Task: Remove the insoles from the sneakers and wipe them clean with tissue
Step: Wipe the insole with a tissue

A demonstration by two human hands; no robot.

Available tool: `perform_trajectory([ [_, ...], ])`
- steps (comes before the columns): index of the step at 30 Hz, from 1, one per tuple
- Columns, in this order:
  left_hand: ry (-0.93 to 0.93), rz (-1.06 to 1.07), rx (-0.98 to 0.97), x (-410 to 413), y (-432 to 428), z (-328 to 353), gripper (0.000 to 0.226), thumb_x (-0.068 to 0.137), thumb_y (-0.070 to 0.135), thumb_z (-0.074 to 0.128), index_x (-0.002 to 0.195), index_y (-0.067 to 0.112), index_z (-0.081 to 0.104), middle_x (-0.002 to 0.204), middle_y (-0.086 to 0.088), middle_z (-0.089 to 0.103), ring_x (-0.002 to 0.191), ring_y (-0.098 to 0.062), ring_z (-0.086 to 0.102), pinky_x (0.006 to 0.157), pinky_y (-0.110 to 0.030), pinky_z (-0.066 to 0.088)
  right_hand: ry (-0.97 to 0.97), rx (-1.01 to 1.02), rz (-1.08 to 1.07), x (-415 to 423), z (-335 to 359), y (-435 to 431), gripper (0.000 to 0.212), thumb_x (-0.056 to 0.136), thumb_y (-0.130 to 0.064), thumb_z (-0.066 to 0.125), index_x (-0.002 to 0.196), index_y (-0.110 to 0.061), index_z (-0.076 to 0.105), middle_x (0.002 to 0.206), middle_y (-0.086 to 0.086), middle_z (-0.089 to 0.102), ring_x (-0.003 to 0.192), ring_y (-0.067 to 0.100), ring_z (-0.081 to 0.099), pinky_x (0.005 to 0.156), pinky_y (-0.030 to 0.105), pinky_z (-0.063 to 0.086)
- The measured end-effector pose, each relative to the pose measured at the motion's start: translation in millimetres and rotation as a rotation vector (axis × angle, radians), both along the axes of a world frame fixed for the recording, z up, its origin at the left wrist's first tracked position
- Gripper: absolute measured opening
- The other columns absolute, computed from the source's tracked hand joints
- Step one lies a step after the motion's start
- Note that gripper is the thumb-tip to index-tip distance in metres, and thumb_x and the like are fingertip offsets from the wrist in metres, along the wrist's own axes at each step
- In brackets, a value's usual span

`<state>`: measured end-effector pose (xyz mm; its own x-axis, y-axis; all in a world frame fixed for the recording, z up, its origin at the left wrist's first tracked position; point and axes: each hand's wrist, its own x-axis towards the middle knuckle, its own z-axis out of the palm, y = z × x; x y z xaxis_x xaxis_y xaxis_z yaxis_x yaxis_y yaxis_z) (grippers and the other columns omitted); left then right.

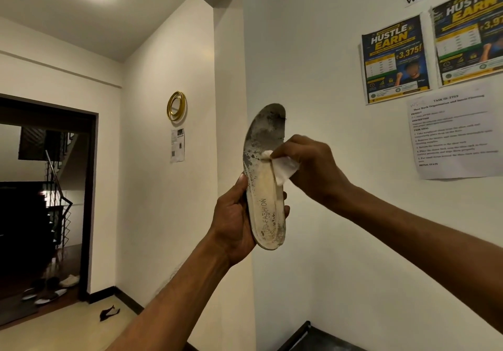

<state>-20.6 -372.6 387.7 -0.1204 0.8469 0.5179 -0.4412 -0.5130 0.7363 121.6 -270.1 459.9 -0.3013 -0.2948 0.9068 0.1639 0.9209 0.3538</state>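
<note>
A worn insole [263, 187] stands upright in front of me, toe end up. Its upper half is grey and stained, its lower half cream with the word FASHION printed on it. My left hand [234, 220] grips the heel part from the left side. My right hand [310, 171] holds a crumpled white tissue [283, 167] pressed against the insole's right edge near its middle. No sneakers are in view close by.
A white wall with posters [394, 59] and a printed task sheet [454, 133] is straight ahead. A dark shelf edge [307, 331] shows at the bottom. At left, a doorway opens to stairs [57, 187], with several shoes [68, 281] on the floor and a black item [109, 313].
</note>
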Motion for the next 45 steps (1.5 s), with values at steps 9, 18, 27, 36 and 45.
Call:
perform_trajectory([
  [9,0.028,-0.042,-0.019,4,-4,-4,0.053,0.097,0.052,0.044,0.118,0.014,0.075,0.113,-0.022,0.066,0.099,-0.035,0.064,0.090,-0.048,0.054,0.122,-0.050,-0.003,3,20,2,0.029,0.072,-0.004,0.086,0.099,-0.005,0.074,0.094,0.013,0.069,0.080,0.021,0.066,0.064,0.024,0.055],
  [18,0.068,-0.046,-0.073,8,-13,-5,0.057,0.102,0.052,0.040,0.131,0.010,0.067,0.117,-0.026,0.063,0.100,-0.037,0.064,0.094,-0.050,0.053,0.221,-0.055,-0.048,9,41,5,0.030,0.072,-0.008,0.087,0.098,-0.004,0.074,0.093,0.012,0.070,0.080,0.018,0.064,0.064,0.032,0.055],
  [27,0.108,-0.045,-0.091,7,-21,-5,0.058,0.102,0.050,0.040,0.139,0.009,0.059,0.117,-0.025,0.062,0.099,-0.035,0.065,0.089,-0.047,0.057,0.136,0.030,-0.060,8,46,0,0.030,0.073,-0.003,0.085,0.101,-0.003,0.073,0.096,0.014,0.070,0.084,0.023,0.066,0.066,0.033,0.057],
  [36,0.122,-0.014,-0.087,4,-15,-6,0.058,0.103,0.051,0.039,0.139,0.010,0.059,0.119,-0.023,0.063,0.103,-0.036,0.063,0.095,-0.050,0.053,-0.060,0.100,0.007,-10,32,-11,0.030,0.073,0.000,0.083,0.102,-0.004,0.073,0.106,0.015,0.067,0.097,0.029,0.065,0.075,0.037,0.057],
  [45,0.028,0.013,-0.037,-2,-7,0,0.053,0.102,0.051,0.042,0.122,0.013,0.072,0.120,-0.023,0.065,0.101,-0.035,0.064,0.096,-0.051,0.049,-0.095,0.015,0.101,-23,3,-18,0.027,0.076,-0.002,0.083,0.101,-0.004,0.074,0.102,0.012,0.069,0.087,0.025,0.068,0.071,0.021,0.052],
])
